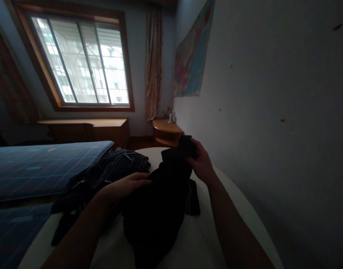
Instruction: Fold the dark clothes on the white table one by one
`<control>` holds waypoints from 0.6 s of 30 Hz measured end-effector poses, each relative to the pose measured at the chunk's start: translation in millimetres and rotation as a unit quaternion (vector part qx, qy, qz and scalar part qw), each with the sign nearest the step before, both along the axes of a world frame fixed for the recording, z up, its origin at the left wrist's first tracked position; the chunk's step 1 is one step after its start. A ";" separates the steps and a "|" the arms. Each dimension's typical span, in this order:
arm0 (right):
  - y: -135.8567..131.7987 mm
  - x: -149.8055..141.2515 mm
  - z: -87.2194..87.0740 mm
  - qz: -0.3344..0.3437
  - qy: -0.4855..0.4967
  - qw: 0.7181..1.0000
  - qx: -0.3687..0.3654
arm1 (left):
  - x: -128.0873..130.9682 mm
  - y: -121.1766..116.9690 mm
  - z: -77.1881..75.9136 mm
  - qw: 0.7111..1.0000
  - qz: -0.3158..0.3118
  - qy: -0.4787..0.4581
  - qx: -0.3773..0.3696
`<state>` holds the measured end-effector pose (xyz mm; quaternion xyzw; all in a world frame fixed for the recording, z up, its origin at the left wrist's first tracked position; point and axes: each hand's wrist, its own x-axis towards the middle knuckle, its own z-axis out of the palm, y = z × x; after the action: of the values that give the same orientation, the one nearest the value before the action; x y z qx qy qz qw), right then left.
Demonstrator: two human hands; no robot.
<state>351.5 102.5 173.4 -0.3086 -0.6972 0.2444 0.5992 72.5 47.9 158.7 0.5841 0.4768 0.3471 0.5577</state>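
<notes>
A dark black garment (157, 209) lies bunched lengthwise on a round, pale-topped table (238, 201); its exact kind is too dark to make out. My right hand (201, 160) is closed around its far end, with folded cloth in the fingers. At the garment's left side is my left hand (129, 185), its fingers together at the cloth edge and their tips partly lost in the dark fabric. A dark striped piece of cloth (193, 198) sticks out beneath the garment on the right. More dark clothing with white piping (118, 164) is heaped to the left.
On the left, a blue plaid mattress (48, 164) adjoins the table. A white wall (272, 112) rises close on the right. Beyond stand a wooden desk (110, 123) under the window (84, 63) and a corner shelf (168, 127) with small items. A map (191, 56) hangs on the wall.
</notes>
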 end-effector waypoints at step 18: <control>22.6 16.9 -74.7 -0.126 -0.509 0.781 -0.339 | -4.6 53.7 -71.5 0.974 0.174 0.129 0.068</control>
<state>368.4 125.1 98.7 -0.6565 -0.7279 0.1944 0.0390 67.9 101.6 87.2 0.5683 0.6145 0.3921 0.3818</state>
